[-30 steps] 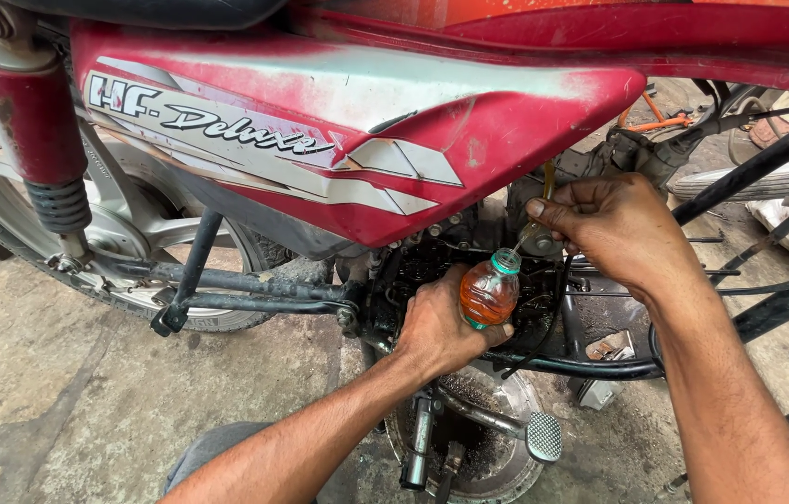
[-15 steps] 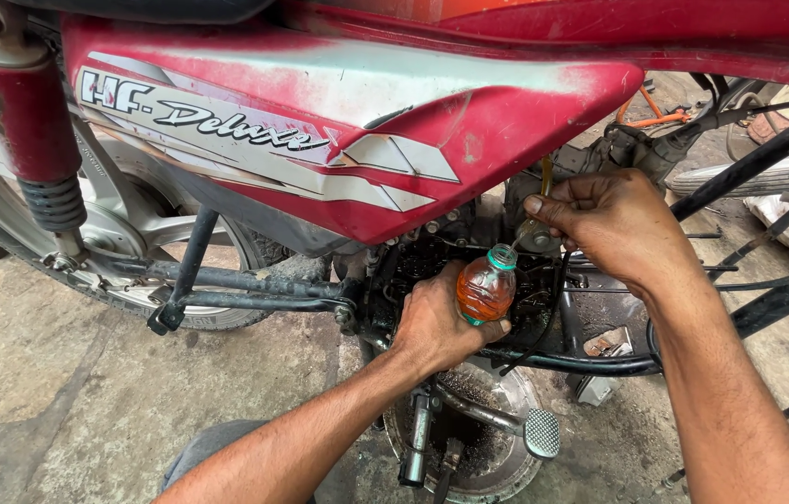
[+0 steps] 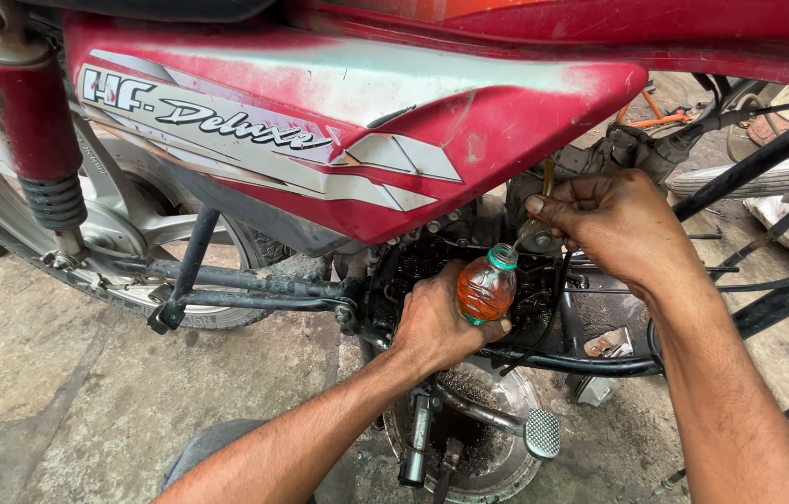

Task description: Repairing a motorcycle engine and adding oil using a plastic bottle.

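Since the earlier pictures little has changed: the left hand (image 3: 436, 322) still grips the small bottle (image 3: 486, 286) and the right hand (image 3: 620, 224) remains up at the engine, though both have shifted slightly toward 3 o'clock in the view as the head moved.

The left hand is closed around the bottle's lower half, holding it tilted, its neck pointing toward 1 o'clock at the right hand. The bottle sits near the middle of the view, just under the tip of the red side panel (image 3: 348, 140). The right hand is pinched shut on a small greyish metal part (image 3: 537, 235) at the engine; what exactly the fingertips hold is hard to tell. A thin brass-coloured rod (image 3: 548, 174) stands up just above that thumb.

At 9 o'clock lie the rear wheel (image 3: 124, 233) and a red shock absorber (image 3: 35, 131) with its dark coil spring. At 6 o'clock, below the hands, a foot pedal (image 3: 544, 433) with a knurled pad juts out over a round, grimy engine cover (image 3: 469, 439). Black frame tubes (image 3: 581, 362) and cables cross in front of the engine at 4 o'clock, partly screening it.

The bottle is clear plastic, rounded, filled with orange-amber liquid, with a pale green collar. The panel is glossy, scuffed, with white and silver striping. The engine is black and oily; the concrete floor (image 3: 30, 373) is rough, stained and grey.
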